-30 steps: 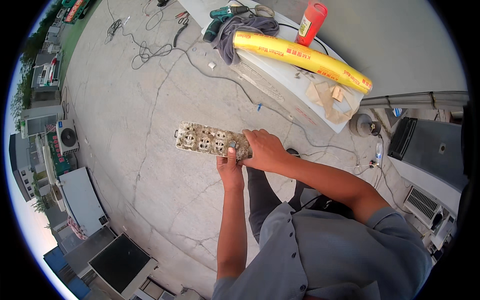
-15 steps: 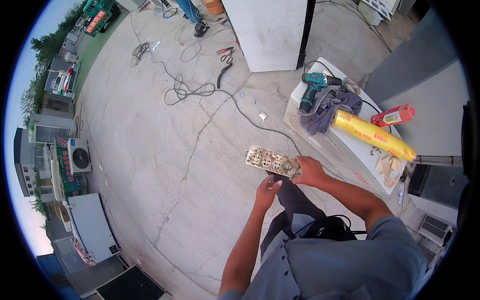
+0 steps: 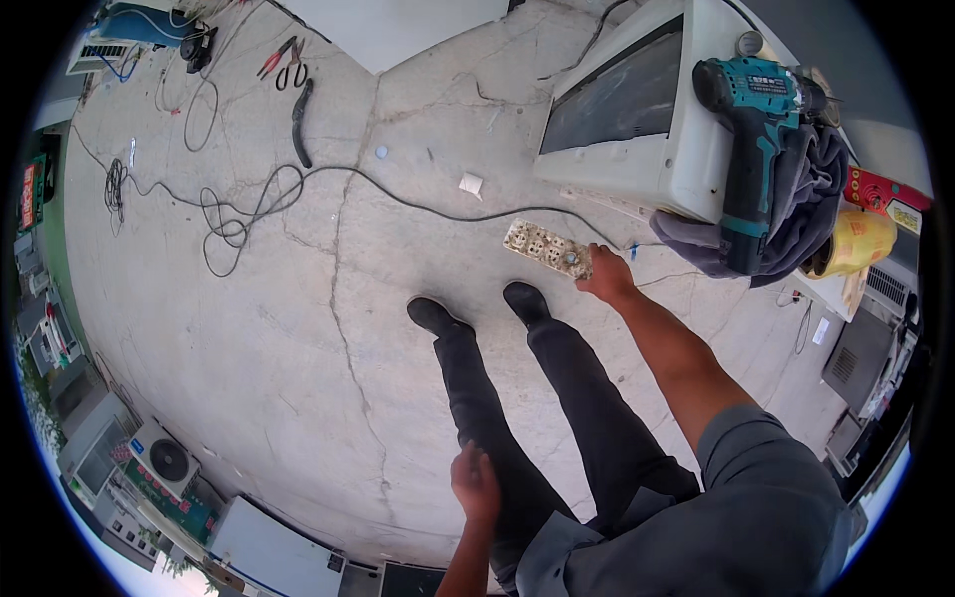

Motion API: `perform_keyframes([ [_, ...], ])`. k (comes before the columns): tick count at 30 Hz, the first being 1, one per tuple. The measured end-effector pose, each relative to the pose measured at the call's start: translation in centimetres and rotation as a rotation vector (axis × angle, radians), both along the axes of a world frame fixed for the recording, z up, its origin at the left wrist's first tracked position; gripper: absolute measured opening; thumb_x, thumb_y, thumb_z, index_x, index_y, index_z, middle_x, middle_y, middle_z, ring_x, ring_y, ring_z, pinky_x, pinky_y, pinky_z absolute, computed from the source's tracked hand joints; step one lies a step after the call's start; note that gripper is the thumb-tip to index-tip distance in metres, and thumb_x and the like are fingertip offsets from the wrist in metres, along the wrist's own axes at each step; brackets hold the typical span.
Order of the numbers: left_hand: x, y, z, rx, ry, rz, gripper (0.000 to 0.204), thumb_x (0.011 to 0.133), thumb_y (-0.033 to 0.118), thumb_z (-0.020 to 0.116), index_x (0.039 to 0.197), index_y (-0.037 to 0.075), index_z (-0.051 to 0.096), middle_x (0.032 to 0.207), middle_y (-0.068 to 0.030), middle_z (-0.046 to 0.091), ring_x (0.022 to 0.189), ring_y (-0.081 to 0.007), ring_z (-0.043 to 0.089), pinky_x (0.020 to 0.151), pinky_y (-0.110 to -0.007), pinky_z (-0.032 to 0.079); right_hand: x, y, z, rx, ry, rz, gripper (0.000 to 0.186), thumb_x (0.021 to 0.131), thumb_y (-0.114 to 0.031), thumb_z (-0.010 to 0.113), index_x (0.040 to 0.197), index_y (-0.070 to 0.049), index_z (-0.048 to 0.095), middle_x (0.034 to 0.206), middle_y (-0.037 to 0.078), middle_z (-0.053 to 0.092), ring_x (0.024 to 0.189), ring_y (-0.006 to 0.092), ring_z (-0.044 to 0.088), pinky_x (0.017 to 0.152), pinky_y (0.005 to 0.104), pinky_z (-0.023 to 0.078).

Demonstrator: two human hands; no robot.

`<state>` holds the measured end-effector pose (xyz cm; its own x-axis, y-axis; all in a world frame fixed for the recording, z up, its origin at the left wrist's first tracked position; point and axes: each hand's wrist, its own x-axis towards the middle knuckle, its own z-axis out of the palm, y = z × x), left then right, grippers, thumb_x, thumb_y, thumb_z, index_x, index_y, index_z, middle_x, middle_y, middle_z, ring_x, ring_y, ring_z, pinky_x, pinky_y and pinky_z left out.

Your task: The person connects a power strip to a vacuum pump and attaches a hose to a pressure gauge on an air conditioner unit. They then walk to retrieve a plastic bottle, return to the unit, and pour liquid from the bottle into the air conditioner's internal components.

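Note:
A dirty off-white power strip (image 3: 545, 249) with a row of sockets is held out over the concrete floor. My right hand (image 3: 607, 274) grips its right end, fingers wrapped round it and sockets facing up. Beside my left thigh hangs my left hand (image 3: 476, 485), away from the strip; its fingers are blurred. Just past the strip a black cable (image 3: 438, 213) crosses the floor. Whether that cable joins the strip does not show.
On the right, a white appliance (image 3: 696, 149) carries a teal cordless drill (image 3: 751, 149), a grey cloth (image 3: 816, 179), a yellow film roll (image 3: 863, 244) and a red can (image 3: 880, 189). Pliers (image 3: 277, 58), scissors (image 3: 292, 70) and a black curved handle (image 3: 300, 124) lie on the floor at the far left.
My left hand has come away from the power strip and dropped to my left thigh. My right hand still holds the strip, now farther out from my body. The view has tilted and shifted.

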<state>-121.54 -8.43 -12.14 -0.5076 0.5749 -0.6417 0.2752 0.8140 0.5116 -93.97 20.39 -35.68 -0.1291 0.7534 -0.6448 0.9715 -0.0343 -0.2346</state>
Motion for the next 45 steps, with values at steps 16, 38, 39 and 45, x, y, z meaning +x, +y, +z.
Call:
perform_keyframes([
  [16,-12.3,9.8,-2.6,0.209,0.027,-0.39,0.035,0.08,0.0,0.062,0.116,0.002,0.062,0.097,-0.0126,0.067,0.09,-0.0333,0.06,0.082,-0.043,0.048,-11.4,-4.7,1.8,-0.32,0.163,-0.38,0.06,0.081,-0.03,0.074,0.126,0.003,0.055,0.107,0.024,0.069,0.1,0.0378,0.066,0.088,0.0424,0.052],
  [38,-51.0,35.0,6.5,-0.005,-0.771,0.672,0.055,0.1,0.036,0.049,0.139,-0.001,0.042,0.12,-0.0175,0.06,0.1,-0.0223,0.063,0.077,-0.031,0.051,-66.1,20.5,31.5,-0.035,0.864,-0.022,0.047,0.091,-0.035,0.065,0.122,0.0,0.06,0.113,0.021,0.066,0.101,0.0356,0.065,0.085,0.0413,0.051],
  [39,-51.8,37.5,6.1,0.15,-0.887,0.658,0.055,0.1,0.036,0.05,0.14,-0.001,0.042,0.123,-0.0173,0.06,0.103,-0.0241,0.063,0.08,-0.032,0.051,-68.4,21.4,33.0,0.11,0.953,0.148,0.048,0.089,-0.033,0.067,0.124,-0.001,0.058,0.116,0.02,0.064,0.105,0.0364,0.062,0.089,0.0424,0.049],
  [45,-62.0,51.3,14.1,0.249,-1.186,0.718,0.075,0.099,0.055,0.045,0.145,-0.003,0.034,0.142,-0.019,0.047,0.125,-0.0307,0.052,0.099,-0.041,0.043,-73.6,31.7,30.5,-0.14,0.746,0.223,0.047,0.089,-0.036,0.067,0.119,0.0,0.06,0.106,0.02,0.067,0.1,0.038,0.064,0.084,0.0445,0.05],
])
